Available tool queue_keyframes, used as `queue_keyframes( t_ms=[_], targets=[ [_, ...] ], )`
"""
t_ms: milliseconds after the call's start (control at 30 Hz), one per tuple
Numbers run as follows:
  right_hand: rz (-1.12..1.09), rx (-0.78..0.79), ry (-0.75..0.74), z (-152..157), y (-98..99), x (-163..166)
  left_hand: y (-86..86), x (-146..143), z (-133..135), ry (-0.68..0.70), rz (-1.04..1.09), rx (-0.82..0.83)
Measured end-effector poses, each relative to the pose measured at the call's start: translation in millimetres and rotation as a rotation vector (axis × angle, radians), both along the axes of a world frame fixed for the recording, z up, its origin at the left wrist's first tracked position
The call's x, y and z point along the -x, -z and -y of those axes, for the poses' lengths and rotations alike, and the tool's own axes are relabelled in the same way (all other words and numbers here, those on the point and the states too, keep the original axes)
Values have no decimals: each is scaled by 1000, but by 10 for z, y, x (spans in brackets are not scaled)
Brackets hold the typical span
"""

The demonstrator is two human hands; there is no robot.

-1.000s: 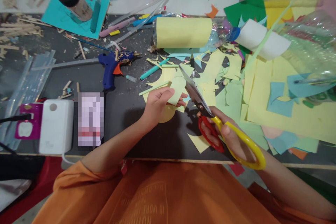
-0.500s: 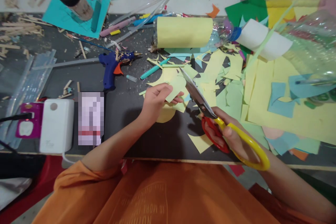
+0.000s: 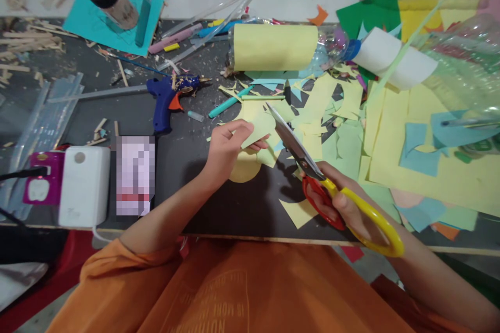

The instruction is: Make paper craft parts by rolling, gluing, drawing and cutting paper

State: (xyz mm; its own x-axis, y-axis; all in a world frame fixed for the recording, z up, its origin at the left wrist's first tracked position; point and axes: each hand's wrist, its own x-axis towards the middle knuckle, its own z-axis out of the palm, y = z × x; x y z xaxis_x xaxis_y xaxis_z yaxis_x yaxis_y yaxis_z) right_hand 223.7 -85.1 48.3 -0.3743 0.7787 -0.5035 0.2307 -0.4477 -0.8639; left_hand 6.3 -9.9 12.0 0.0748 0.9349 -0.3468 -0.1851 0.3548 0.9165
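Between thumb and fingers, my left hand (image 3: 228, 148) pinches a small piece of pale green paper (image 3: 258, 127). My right hand (image 3: 344, 205) grips a pair of scissors (image 3: 299, 151) with one red and one yellow handle. The blades look nearly closed and point up and left, their tips by the right edge of the held paper. Under my left hand lies a round yellow paper piece (image 3: 245, 167). A yellow scrap (image 3: 299, 212) rests on the dark table, left of the red handle.
A blue glue gun (image 3: 166, 101), a phone (image 3: 135, 177) and a white power bank (image 3: 84, 186) lie to the left. Behind the hands is a bottle wrapped in yellow paper (image 3: 275, 47). Yellow sheets (image 3: 414, 177) and many paper scraps cover the right side.
My left hand has shifted slightly left with the paper, a little away from the blades. The scissors have moved very slightly down and right.
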Motion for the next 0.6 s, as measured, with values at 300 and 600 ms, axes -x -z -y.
queue_keyframes(
  t_ms=[300,600],
  targets=[
    [-5,59,18,34,16,-45,-47,21,-32,-51,-33,-29],
    [-6,84,-19,59,-5,-69,3,57,-41,-103,-21,-55]
  ],
)
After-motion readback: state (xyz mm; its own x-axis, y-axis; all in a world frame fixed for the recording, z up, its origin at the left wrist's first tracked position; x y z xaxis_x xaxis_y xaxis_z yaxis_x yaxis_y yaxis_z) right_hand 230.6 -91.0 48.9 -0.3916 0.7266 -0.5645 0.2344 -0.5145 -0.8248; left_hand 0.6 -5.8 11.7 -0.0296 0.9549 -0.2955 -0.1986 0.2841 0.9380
